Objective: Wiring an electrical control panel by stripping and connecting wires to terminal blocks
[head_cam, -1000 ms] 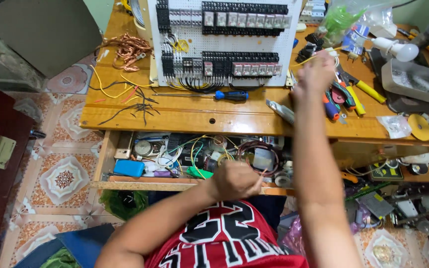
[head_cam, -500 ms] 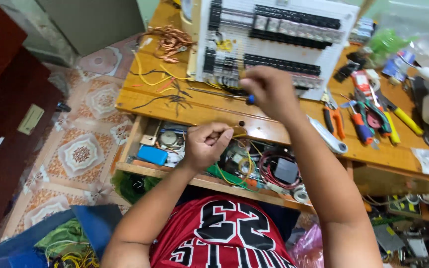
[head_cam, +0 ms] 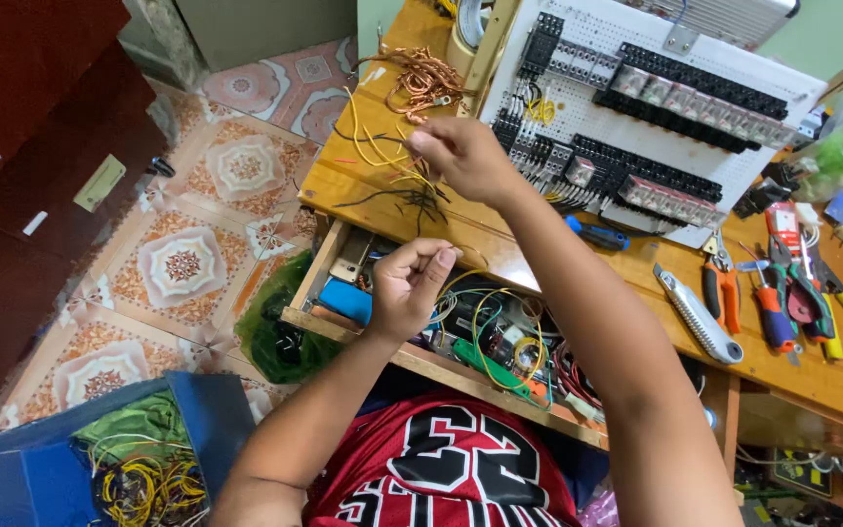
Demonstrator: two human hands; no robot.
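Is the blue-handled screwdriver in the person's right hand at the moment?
No, the blue-handled screwdriver lies on the workbench, while the right hand reaches the loose wires.

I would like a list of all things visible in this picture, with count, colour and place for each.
wooden workbench: one, brown, centre
white panel board: one, with rows of black relays, leaning at the bench back
copper wire scraps: a pile, bench left end
yellow wires: several, under the right hand
blue screwdriver: one, before the board
utility knife: one, grey, bench right
pliers: one, orange handles, beside the knife
open drawer: one, full of wires and parts
blue box: one, holding wires, on the floor
left hand: closed, over the drawer
right hand: pinching at the wires
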